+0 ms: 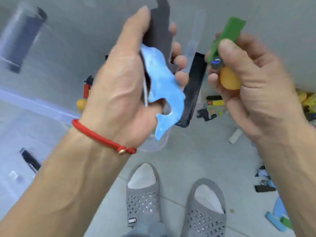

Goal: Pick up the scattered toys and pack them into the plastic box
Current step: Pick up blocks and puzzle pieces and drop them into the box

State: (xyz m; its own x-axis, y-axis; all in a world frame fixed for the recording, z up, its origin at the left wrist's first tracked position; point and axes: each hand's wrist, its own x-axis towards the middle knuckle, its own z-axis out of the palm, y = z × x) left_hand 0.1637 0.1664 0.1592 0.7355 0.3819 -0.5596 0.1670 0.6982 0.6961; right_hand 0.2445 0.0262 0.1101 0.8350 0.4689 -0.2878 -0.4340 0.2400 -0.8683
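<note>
My left hand (123,86) grips a flat blue animal-shaped piece (164,89) together with a dark grey flat piece (160,36) behind it. My right hand (253,86) holds a green flat piece (229,33), a small shiny marble (216,63) and an orange ball (229,81), all bunched in its curled fingers. Both hands are raised above the floor. The clear plastic box (39,106) lies at the left, with its rim passing under my left wrist. Scattered toys (213,106) lie on the floor between the hands.
A black tray-like lid (195,89) lies under my hands. Inside the box are a red and black toy (87,88) and an orange ball (81,103). More toy pieces (266,183) lie at the right, yellow ones (306,100) further back. My grey slippers (172,200) stand below.
</note>
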